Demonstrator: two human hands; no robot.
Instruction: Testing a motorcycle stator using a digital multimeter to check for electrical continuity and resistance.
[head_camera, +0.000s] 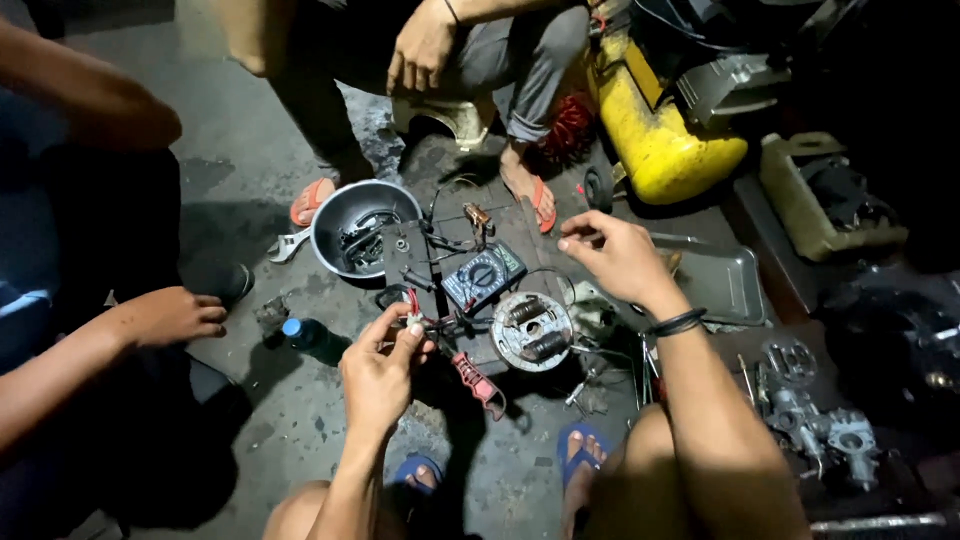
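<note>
My left hand (380, 365) pinches a small connector with red and dark wires (414, 312) just left of a round metal stator plate with two coils (532, 330). My right hand (615, 258) hovers above and right of that plate, fingers loosely curled around what looks like a thin dark lead; whether it grips it is unclear. A dark multimeter with a dial (484, 275) lies on a dark board (400, 262) between my hands. A red-handled tool (479, 380) lies on the floor below the plate.
A grey metal bowl with parts (362, 228) and a wrench (287, 244) lie to the left. Another person sits opposite, hand on knee (422, 48). A third person's hand (165, 315) rests at left. Yellow tank (655, 135), metal tray (722, 280), carburettor parts (815, 415) at right.
</note>
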